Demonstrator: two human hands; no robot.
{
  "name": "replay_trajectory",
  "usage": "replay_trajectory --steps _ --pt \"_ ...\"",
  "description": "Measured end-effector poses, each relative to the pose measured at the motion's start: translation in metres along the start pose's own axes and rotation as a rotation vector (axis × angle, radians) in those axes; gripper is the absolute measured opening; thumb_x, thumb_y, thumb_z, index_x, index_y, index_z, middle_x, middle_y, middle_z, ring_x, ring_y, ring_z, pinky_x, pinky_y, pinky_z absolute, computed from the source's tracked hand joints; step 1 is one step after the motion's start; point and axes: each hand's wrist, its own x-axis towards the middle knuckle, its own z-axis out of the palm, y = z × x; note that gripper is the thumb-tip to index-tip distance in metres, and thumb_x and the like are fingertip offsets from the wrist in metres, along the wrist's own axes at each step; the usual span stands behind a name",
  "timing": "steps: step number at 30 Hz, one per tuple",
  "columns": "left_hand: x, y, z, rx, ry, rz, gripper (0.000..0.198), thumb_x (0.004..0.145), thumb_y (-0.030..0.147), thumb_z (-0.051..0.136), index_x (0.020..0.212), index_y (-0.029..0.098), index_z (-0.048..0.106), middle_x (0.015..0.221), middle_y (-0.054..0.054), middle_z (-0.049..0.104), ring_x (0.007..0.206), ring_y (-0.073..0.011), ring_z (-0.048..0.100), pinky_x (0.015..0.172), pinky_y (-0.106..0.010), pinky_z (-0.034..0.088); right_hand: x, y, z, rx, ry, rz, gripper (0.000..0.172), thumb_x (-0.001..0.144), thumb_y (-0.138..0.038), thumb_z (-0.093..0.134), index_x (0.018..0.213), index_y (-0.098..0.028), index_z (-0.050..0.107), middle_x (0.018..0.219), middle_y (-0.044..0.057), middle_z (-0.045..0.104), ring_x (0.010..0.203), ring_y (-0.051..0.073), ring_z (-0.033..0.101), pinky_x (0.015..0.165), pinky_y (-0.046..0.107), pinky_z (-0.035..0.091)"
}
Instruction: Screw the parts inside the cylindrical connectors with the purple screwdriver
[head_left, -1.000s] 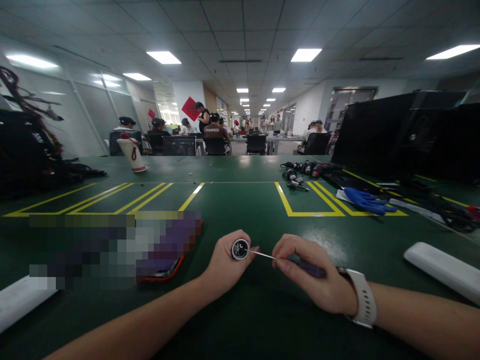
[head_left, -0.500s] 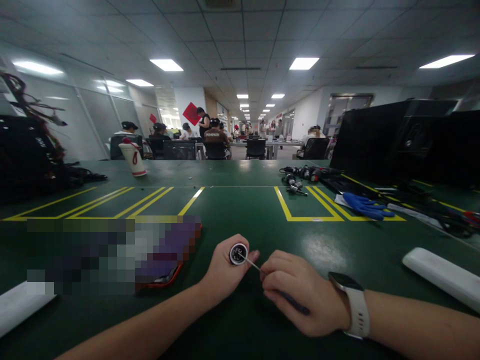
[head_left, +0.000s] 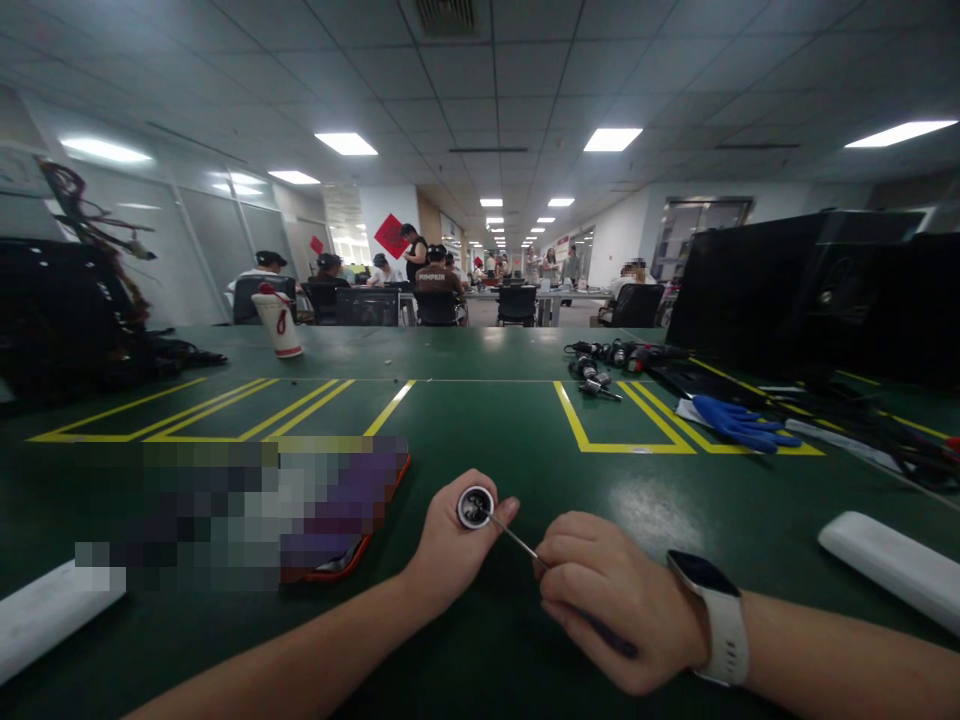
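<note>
My left hand [head_left: 450, 545] is wrapped round a cylindrical part [head_left: 475, 508]. Its pale round rim and dark hollow end face me; the rest of its body is hidden in my palm. In my right hand [head_left: 607, 600] is a screwdriver [head_left: 517, 540], gripped by its dark handle, which shows below the fingers. The thin metal shaft slants up and left, and its tip reaches into the open end of the part. Whether the tip touches anything inside cannot be made out. A watch with a white strap is on my right wrist.
The green table [head_left: 495, 420] has yellow tape lines. To the left lie a blurred purple item with a red edge [head_left: 375, 510] and a white bar [head_left: 60, 620]. A paper cup [head_left: 279, 322], black cabled parts [head_left: 592, 368], blue gloves [head_left: 739, 425] and another white bar [head_left: 892, 560] also lie about.
My right hand has shifted slightly right and down, and more of the screwdriver's shaft shows. My left hand keeps its hold on the part. The whole view has moved a little.
</note>
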Motion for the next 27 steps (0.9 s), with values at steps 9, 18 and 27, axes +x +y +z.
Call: replay_trajectory --steps 9,18,27 --pt "0.000 0.004 0.002 0.039 -0.090 0.008 0.017 0.072 0.026 0.061 0.063 0.018 0.049 0.057 0.006 0.047 0.053 -0.0095 0.043 0.050 -0.020 0.036 -0.007 0.002 0.008 -0.057 0.076 0.074 0.013 0.084 -0.012 0.044 0.096 -0.016 0.048 0.085 0.008 0.060 0.076 0.017 0.051 0.066 0.031 0.042" --pt "-0.001 0.005 0.003 0.333 -0.463 0.098 0.009 0.071 0.025 0.060 0.069 0.017 0.056 0.069 0.000 0.060 0.064 -0.0148 0.054 0.061 -0.026 0.043 -0.001 0.000 0.012 -0.010 0.187 0.187 0.016 0.084 -0.019 0.054 0.097 -0.019 0.045 0.100 0.008 0.058 0.089 0.018 0.051 0.076 0.032 0.045" --pt "-0.001 0.010 0.008 -0.034 -0.646 0.064 0.062 0.060 0.012 0.073 0.115 0.022 0.047 0.110 -0.004 0.061 0.105 -0.0201 0.057 0.095 -0.033 0.042 0.001 0.002 0.019 -0.048 -0.014 0.185 0.007 0.085 -0.021 0.052 0.091 -0.018 0.049 0.097 0.006 0.056 0.093 0.018 0.049 0.080 0.032 0.045"
